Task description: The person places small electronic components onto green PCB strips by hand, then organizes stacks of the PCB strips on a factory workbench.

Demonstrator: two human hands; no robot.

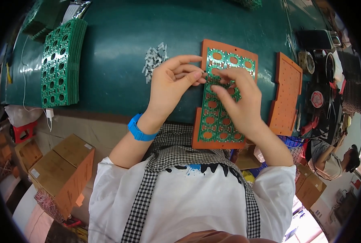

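Note:
A green circuit board panel [218, 113] with rows of oval cut-outs lies in an orange fixture plate [197, 131] at the table's near edge. Over the panel's left edge is my left hand [168, 83], its thumb and fingertips pinched together. A tiny dark bit shows at those fingertips, too small to name. My right hand [243, 93] hovers over the panel's upper middle, thumb and forefinger apart, with nothing visible between them. It hides part of the panel's right side. Left of my left hand, small grey-white strip-like pieces [154, 60] lie in a loose heap.
A tall stack of green circuit boards [63, 60] stands at the left of the green table [111, 60]. At the right lies a second orange plate [286, 95], near tools and a red-handled item [309, 126]. Cardboard boxes [63, 162] sit below left. Another person [330, 158] is far right.

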